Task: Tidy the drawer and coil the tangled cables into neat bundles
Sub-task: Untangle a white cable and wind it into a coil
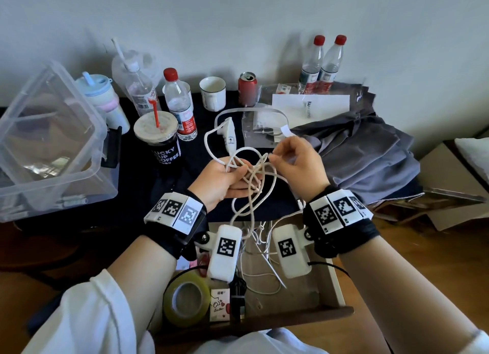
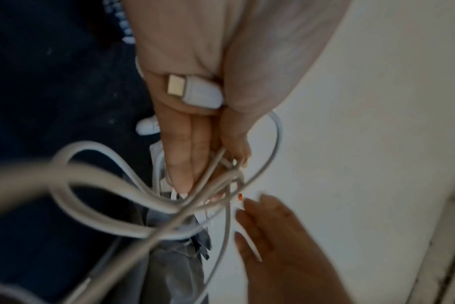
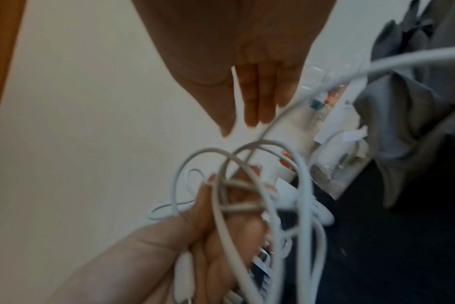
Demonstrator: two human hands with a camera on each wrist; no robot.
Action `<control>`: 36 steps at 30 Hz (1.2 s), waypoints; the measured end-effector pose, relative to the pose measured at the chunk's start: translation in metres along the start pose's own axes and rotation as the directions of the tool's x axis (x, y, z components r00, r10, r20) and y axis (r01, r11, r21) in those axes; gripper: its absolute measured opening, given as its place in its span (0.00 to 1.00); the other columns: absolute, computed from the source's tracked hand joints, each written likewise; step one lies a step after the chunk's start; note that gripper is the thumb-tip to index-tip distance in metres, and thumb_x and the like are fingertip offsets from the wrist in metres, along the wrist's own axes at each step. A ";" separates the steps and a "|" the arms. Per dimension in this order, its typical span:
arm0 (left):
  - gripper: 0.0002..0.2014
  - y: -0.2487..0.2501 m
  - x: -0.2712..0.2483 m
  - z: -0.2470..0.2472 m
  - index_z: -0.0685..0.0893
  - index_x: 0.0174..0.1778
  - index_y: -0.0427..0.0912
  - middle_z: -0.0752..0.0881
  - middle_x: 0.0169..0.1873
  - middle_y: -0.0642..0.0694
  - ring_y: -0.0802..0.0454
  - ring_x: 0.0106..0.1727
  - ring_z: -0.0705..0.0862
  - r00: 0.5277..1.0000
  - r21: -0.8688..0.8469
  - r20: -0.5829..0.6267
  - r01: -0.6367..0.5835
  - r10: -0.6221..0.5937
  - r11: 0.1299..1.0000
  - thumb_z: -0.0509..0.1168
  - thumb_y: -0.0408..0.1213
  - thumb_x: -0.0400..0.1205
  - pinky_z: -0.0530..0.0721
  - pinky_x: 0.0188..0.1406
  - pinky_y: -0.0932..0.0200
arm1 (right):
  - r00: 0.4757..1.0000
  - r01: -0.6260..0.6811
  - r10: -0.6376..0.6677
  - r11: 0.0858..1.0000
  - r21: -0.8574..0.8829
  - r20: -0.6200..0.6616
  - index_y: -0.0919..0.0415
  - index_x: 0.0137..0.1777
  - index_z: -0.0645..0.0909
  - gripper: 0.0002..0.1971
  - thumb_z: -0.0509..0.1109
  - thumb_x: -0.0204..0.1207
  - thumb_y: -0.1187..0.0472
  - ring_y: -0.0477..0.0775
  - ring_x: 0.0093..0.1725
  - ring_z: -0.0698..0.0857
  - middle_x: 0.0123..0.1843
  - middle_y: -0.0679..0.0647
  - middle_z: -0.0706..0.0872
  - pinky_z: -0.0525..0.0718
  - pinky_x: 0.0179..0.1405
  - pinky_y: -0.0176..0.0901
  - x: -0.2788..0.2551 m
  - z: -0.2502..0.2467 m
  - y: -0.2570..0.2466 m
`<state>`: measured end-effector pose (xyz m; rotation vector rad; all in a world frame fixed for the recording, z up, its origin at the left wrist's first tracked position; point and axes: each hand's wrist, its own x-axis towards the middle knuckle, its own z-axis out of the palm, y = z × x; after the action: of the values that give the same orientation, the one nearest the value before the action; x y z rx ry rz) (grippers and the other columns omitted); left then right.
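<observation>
I see a plain white wall [image 1: 238,15] at the far side, a dark-topped desk [image 1: 201,152] against it, and wooden floor [image 1: 410,261] at the near right, in soft daylight.

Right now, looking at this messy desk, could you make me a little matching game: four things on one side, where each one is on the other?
Things:
1. white cables
2. roll of tape
3. red can
4. grey clothing

Places:
A. inside the open drawer
B. piled on the right side of the desk
E. at the back, beside the white mug
D. held in the left hand

Pairs: 1-D, 2-A, 3-E, 4-B
</observation>
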<state>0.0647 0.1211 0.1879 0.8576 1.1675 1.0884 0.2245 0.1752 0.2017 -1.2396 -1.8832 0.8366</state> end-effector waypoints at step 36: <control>0.12 0.005 0.000 0.001 0.74 0.39 0.39 0.84 0.39 0.40 0.49 0.46 0.87 0.969 0.398 0.152 0.120 -0.195 0.909 0.51 0.33 0.88 0.84 0.52 0.46 | 0.987 -0.028 0.075 0.951 0.306 -0.142 0.56 0.38 0.81 0.10 0.64 0.80 0.64 0.35 0.25 0.78 0.35 0.51 0.84 0.78 0.36 0.33 0.050 -0.045 -0.034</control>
<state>0.0648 0.1224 0.1928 1.1236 1.2870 0.6337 0.2321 0.2167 0.2637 -1.1300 -1.5388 0.9889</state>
